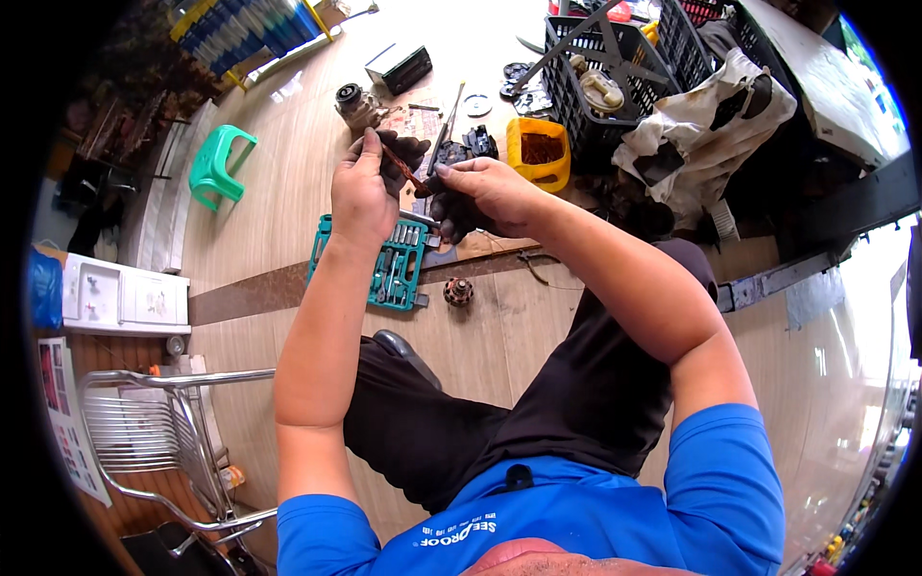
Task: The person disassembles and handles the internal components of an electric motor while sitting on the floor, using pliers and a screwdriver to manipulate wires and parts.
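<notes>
My left hand (367, 192), its fingertips blackened, closes on a thin reddish-brown stick-like piece (405, 171) with a dark end. That end points at my right hand (490, 197), whose dirty fingers curl under the thumb; what they hold is hidden. Beyond the left hand stands a greasy metal machine part (357, 106) with a round pulley-like end. Black parts (473, 146) and a long thin rod (448, 125) lie just past the right hand. Below the hands is an open teal socket set (396, 278), with a round copper-and-dark rotor-like part (459, 291) beside it.
A yellow cut-open container (538, 173) holds brownish contents. Black crates (600, 125) and a stained white cloth (663, 144) crowd the far right. A black box (399, 69) lies far off. On the left are a green stool (221, 163) and a metal chair (144, 432).
</notes>
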`<control>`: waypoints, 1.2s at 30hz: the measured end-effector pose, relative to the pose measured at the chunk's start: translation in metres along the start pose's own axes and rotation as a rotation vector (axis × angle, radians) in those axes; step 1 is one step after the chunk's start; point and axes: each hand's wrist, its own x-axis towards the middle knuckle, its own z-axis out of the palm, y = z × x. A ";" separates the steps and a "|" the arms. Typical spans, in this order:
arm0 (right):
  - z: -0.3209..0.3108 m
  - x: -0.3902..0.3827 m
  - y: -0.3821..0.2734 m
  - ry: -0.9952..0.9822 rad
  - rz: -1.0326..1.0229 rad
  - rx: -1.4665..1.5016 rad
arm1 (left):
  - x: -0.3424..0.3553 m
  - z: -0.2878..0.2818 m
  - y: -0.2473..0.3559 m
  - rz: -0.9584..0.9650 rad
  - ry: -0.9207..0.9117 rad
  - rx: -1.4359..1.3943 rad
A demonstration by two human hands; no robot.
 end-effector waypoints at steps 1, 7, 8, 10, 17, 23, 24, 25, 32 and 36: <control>0.000 0.000 0.001 0.007 -0.021 -0.056 | 0.001 -0.004 -0.001 -0.002 -0.001 0.005; 0.008 -0.002 -0.001 0.151 -0.187 -0.510 | 0.000 -0.001 -0.001 0.019 0.040 0.154; 0.010 -0.002 -0.002 0.195 -0.228 -0.633 | -0.001 0.001 -0.001 0.027 0.058 0.215; 0.013 -0.005 -0.005 0.288 -0.295 -0.862 | -0.005 0.005 -0.003 0.335 0.122 0.765; -0.004 -0.002 -0.002 0.264 -0.455 -1.049 | -0.026 0.013 0.011 1.049 -0.485 1.912; -0.008 -0.005 0.000 0.231 -0.397 -1.046 | -0.024 -0.004 0.009 0.878 -0.571 1.801; -0.007 -0.007 -0.003 0.235 -0.388 -1.064 | -0.025 -0.005 0.009 0.869 -0.555 1.808; -0.006 -0.008 -0.004 0.239 -0.380 -1.081 | -0.026 -0.006 0.009 0.861 -0.538 1.814; -0.001 -0.008 -0.007 0.335 -0.473 -1.122 | -0.031 0.000 0.006 0.850 -0.387 1.742; -0.001 -0.006 -0.005 0.329 -0.499 -1.000 | -0.030 0.003 0.002 0.704 -0.294 1.600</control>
